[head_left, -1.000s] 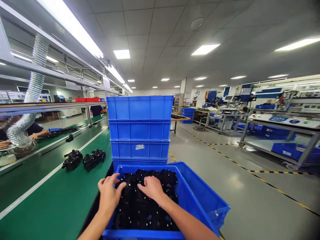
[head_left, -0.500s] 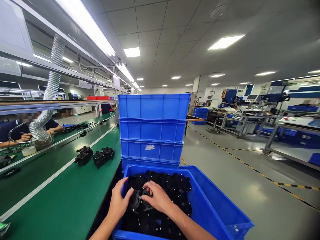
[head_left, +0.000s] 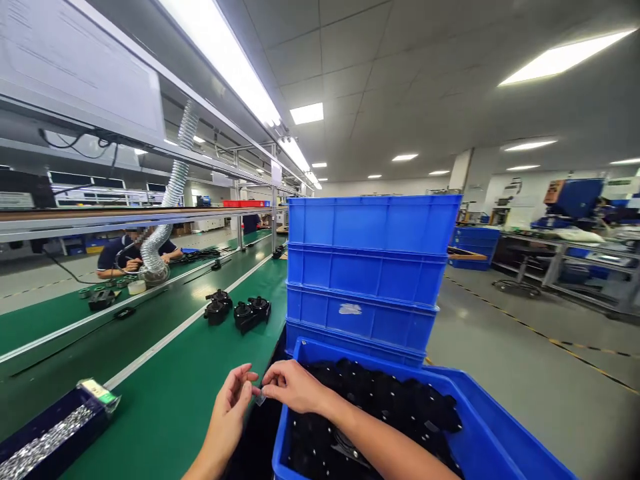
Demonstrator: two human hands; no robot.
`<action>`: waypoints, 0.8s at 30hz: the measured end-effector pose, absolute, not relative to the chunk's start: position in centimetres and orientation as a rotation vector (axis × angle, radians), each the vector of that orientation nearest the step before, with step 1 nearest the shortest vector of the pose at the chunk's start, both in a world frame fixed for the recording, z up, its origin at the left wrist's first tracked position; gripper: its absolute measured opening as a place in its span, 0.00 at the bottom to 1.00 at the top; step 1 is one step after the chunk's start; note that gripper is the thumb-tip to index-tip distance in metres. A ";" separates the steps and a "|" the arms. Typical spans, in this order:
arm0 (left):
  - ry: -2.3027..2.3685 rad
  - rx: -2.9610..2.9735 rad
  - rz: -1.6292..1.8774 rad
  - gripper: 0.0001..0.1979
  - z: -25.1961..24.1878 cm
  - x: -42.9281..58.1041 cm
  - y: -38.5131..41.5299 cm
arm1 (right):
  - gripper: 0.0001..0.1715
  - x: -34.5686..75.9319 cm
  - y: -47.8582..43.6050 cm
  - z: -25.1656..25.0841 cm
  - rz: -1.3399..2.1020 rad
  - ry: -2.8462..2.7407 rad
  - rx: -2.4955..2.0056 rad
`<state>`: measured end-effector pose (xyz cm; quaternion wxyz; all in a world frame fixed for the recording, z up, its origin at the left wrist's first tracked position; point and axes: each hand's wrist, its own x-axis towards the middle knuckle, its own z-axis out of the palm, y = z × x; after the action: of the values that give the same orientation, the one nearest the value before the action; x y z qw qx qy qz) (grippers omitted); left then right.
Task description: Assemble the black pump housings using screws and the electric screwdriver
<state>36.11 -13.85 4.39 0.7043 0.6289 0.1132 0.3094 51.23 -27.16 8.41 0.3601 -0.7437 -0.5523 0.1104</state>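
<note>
Nearest the camera, the left hand [head_left: 231,405] and right hand [head_left: 291,385] met above the near-left corner of an open blue crate [head_left: 480,427]. Both hands pinched a small pale piece [head_left: 259,398] between thumb and fingertips; fingers were narrowed on it from both sides, left thumb and forefinger on its left edge, right fingertips on its right edge. What the piece was could not be told; it looked thin and translucent. It sat just outside the crate's left rim, over the dark gap between the crate and the conveyor.

The crate held a heap of black moulded parts [head_left: 380,407], filling most of its floor under the right forearm.

At lower left, on the green conveyor belt [head_left: 165,393], lay a dark tray of small silvery pieces [head_left: 47,440], well apart from the hands.

Directly behind the open crate stood a stack of blue crates [head_left: 370,267], four visible, the third from the top bearing a white label patch.

Further along the belt sat a group of black assembled units [head_left: 239,310], left of the stack.

Beyond, at the far side of the line, a seated person [head_left: 131,252] worked beside a ribbed silver duct hose [head_left: 167,207] hanging from the overhead frame.
</note>
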 end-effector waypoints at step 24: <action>0.630 1.052 1.160 0.37 5.7 16.8 -6.5 | 0.12 53.1 -5.8 11.1 0.244 -1.529 -1.963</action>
<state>16.81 -6.49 5.71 0.6643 0.4659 0.2789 0.5137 53.10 -5.82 11.14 0.3155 -0.7451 -0.5803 0.0925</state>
